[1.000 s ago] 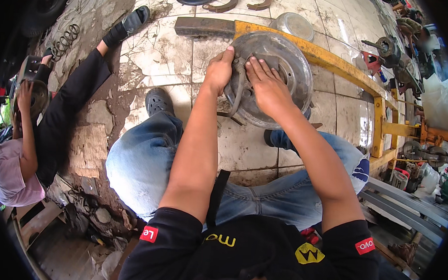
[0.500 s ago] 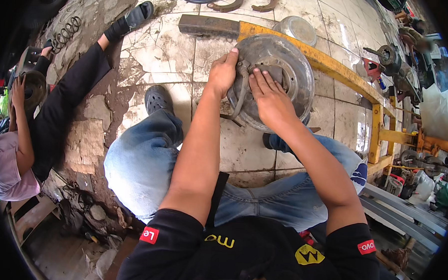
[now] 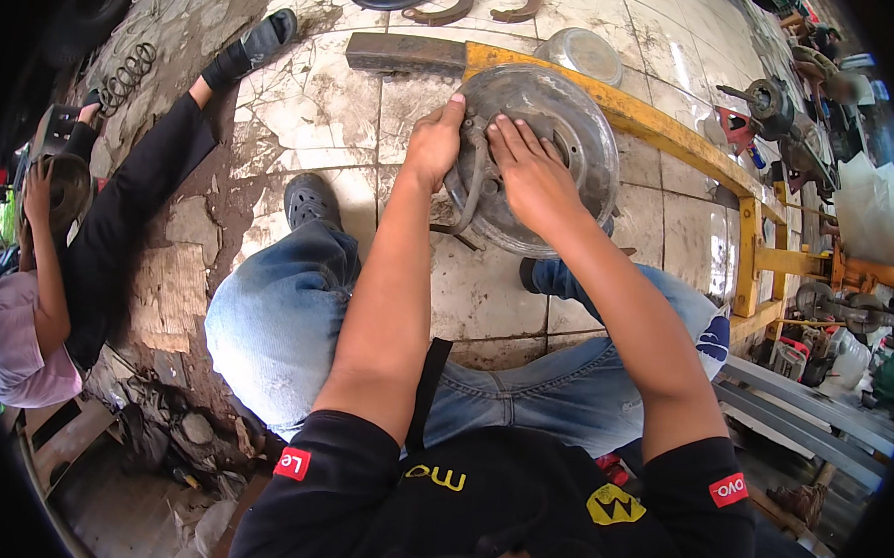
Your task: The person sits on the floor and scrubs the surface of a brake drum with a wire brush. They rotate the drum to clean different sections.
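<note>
A round, worn grey metal brake backing plate (image 3: 596,111) is held tilted between my knees, above the tiled floor. My left hand (image 3: 435,147) grips its left rim, thumb on the near face and the other fingers mostly hidden. My right hand (image 3: 538,183) lies on the plate's face near its centre hole, fingers stretched out and pressed flat. What lies under those fingers is hidden. A bent metal arm (image 3: 474,185) runs down the plate's left side, beside my left hand.
Behind the plate a yellow metal frame (image 3: 663,129) runs to the right, with a clear round tub (image 3: 582,54) beside it. Curved brake shoes (image 3: 444,5) lie at the far side. At left, another person (image 3: 41,331) sits holding a round part (image 3: 69,191). Grey metal rails (image 3: 810,415) are at right.
My right hand has shifted slightly up and left over the plate, and a dark flat patch seen beside its fingers is now mostly covered. The left hand keeps its grip on the rim.
</note>
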`<move>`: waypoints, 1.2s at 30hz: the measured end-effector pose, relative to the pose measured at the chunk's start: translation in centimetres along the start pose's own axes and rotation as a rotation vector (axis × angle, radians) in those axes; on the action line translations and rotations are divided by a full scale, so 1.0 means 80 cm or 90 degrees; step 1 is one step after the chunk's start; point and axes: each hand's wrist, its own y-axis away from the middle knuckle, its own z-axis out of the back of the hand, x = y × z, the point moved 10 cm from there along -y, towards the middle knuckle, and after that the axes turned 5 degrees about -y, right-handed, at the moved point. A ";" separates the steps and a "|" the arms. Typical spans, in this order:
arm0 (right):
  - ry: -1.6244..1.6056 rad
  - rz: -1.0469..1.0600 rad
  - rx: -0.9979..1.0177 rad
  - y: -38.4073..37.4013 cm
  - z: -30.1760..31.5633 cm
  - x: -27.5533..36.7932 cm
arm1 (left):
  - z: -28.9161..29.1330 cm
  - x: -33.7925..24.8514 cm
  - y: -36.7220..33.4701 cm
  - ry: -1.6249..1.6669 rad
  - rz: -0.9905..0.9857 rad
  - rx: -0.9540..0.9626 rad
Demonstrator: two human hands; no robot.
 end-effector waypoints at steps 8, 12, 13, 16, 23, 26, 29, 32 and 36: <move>-0.113 0.001 0.025 0.039 -0.006 -0.003 | -0.002 -0.002 0.001 0.023 0.006 0.008; -0.203 -0.018 -0.019 0.034 -0.001 -0.022 | -0.008 -0.009 0.007 0.042 0.011 0.009; -0.228 -0.036 -0.041 0.032 -0.002 -0.025 | -0.008 -0.012 0.011 0.046 0.010 0.005; -0.178 -0.044 -0.056 0.035 -0.004 -0.022 | -0.005 -0.010 0.006 0.042 0.012 0.003; -0.080 -0.013 -0.020 0.032 -0.009 -0.001 | -0.001 -0.004 0.003 0.023 0.013 -0.005; -0.085 -0.013 -0.038 0.022 -0.008 -0.001 | -0.003 -0.001 0.001 0.012 0.032 -0.002; -0.068 -0.019 -0.023 0.000 -0.003 -0.002 | -0.003 -0.001 0.002 0.030 0.036 0.007; -0.078 -0.021 0.025 0.009 -0.007 0.004 | -0.001 -0.005 0.007 0.028 0.037 -0.009; -0.065 0.029 0.000 0.026 -0.007 0.008 | 0.000 -0.003 0.002 0.016 0.013 -0.018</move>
